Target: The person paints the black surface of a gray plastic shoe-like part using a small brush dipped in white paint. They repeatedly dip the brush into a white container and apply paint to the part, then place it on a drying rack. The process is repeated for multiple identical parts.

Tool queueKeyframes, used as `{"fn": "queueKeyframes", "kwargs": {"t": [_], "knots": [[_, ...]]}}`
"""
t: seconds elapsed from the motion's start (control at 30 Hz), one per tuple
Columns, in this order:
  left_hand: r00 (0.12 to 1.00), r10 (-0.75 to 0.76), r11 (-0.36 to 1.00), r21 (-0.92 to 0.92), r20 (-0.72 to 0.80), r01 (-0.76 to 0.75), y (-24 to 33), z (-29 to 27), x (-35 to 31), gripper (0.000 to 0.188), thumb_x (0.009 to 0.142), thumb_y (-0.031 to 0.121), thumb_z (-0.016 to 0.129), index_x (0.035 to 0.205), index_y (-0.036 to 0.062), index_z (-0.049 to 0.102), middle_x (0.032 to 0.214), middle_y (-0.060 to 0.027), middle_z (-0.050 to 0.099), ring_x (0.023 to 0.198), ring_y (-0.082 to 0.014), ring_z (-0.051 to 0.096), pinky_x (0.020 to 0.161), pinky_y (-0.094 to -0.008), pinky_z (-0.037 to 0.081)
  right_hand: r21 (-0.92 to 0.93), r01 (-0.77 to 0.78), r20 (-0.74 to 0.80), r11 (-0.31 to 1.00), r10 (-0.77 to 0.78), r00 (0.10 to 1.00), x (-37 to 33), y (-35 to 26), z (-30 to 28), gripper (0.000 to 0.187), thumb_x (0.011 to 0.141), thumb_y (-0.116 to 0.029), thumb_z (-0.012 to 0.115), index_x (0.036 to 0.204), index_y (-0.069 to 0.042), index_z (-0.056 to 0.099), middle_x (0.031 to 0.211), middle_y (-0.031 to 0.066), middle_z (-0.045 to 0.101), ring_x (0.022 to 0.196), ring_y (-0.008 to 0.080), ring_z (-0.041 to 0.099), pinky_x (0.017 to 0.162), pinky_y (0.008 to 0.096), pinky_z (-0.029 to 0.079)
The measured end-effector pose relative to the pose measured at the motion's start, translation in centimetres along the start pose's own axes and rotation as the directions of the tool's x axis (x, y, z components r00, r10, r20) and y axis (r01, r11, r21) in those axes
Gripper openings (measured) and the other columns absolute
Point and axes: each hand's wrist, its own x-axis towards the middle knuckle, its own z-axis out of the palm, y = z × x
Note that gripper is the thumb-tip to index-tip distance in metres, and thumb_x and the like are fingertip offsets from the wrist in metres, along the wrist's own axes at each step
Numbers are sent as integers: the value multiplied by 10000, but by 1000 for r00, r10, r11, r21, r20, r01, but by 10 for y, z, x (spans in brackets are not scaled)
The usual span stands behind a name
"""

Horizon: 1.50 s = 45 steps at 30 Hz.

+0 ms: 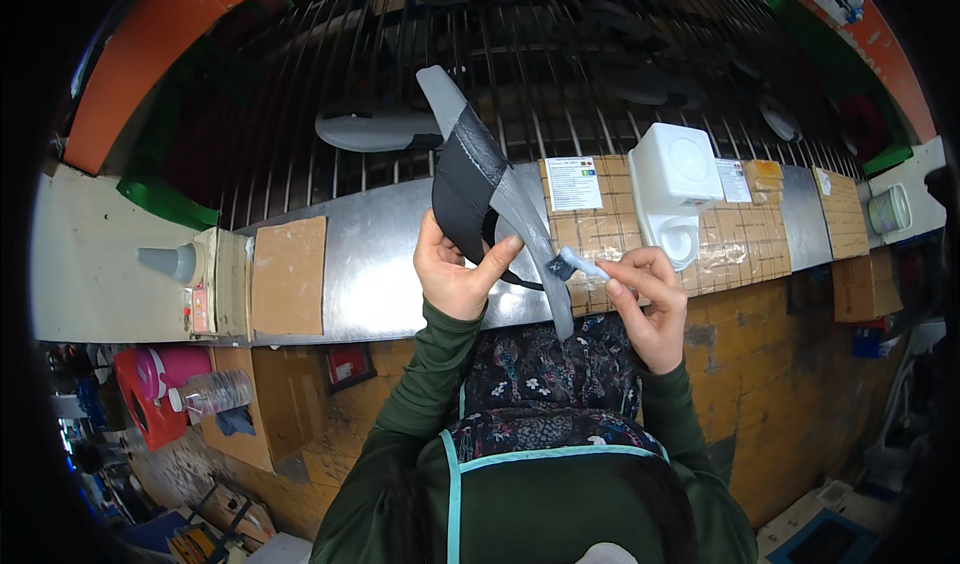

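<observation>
My left hand grips a black sandal-like shoe by its upper. The shoe is tilted on its side, its long grey sole slanting down toward me. Dark, wet-looking patches show on part of that sole. Between the thumb and fingers of my right hand is a small brush with a pale blue handle. Its dark bristles touch the sole near the lower end, or lie very close to it. Just beyond my right hand stands a white plastic bottle with a small cup at its foot.
Behind the metal ledge runs a rack of dark bars, with a grey sole piece and other dark shoes on it. Taped cardboard covers the ledge at right; a plain cardboard piece lies at left. A plastic bottle sits lower left.
</observation>
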Motion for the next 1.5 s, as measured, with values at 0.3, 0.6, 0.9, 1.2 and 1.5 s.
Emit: {"fn": "queueKeyframes", "kwargs": {"t": [0.3,0.6,0.9,1.2,1.5], "knots": [[991,-40,996,89,124,29,9,-1,-1,474,761,38,809,1123,-32,510,1017,-122,659,908,-153,662,797,-277,543,-178,120,-32,977,-128,991,28,3,-3,218,815,-52,714,1025,-91,759,872,22,597,674,113,531,729,282,366],[993,-5,991,132,119,-11,11,-3,7,488,761,53,814,1132,-36,511,1012,-124,664,897,-159,671,789,-275,551,-242,208,112,948,-186,976,26,8,-19,228,775,-88,749,1001,-108,763,866,9,614,642,106,509,749,292,305],[992,-26,989,149,120,7,11,-5,14,526,770,91,818,1171,-40,504,1027,-134,667,912,-162,674,799,-272,554,-222,199,117,954,-176,977,21,6,-22,213,784,-84,741,995,-102,764,855,12,612,648,110,506,741,294,296],[991,-53,990,138,119,36,14,-5,26,531,776,114,818,1178,-32,502,1038,-126,667,915,-152,671,809,-267,554,-251,233,140,940,-203,969,20,4,-27,225,773,-78,740,994,-111,765,865,15,616,651,119,501,736,295,292],[991,-97,991,105,88,88,16,-2,33,453,788,87,802,1127,-8,515,897,-77,672,679,-88,640,578,-215,534,-243,225,148,943,-193,970,17,-2,-29,233,763,-75,738,991,-118,764,871,12,622,670,127,491,719,298,298]]}}
